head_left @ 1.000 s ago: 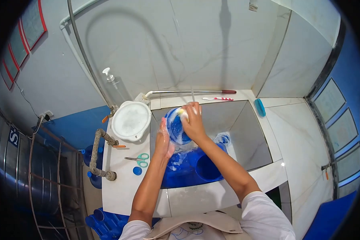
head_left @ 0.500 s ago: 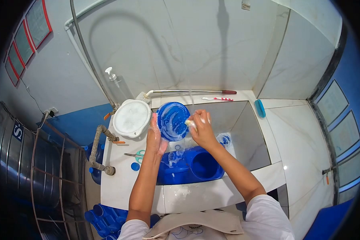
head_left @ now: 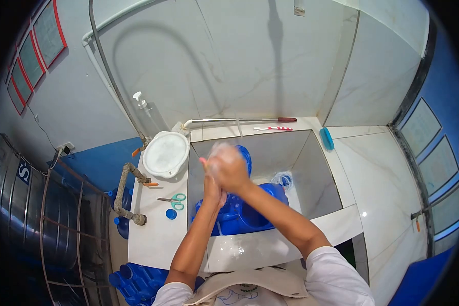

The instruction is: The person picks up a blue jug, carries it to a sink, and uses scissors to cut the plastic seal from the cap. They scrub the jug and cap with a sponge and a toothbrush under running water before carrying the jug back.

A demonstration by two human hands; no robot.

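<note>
Over the sink, my left hand is beneath and beside my right hand. A round blue lid-like piece with soapy marks shows behind them, mostly covered; it appears held by my left hand, whose fingers are largely hidden. My right hand is smeared by motion and covered in suds, so its grip does not show. Below lies a large blue water jug with a wide round opening, lying in the sink. A thin stream of water falls behind the hands.
Left of the sink are a white lidded tub, green-handled scissors, a blue cap and a pipe tap. A red-and-white toothbrush and blue brush lie on the rim. Blue jugs stand below left.
My right hand, which pressed a pale yellowish sponge on the blue piece, has swept left over my left hand. The blue piece is now mostly covered. The view has shifted slightly.
</note>
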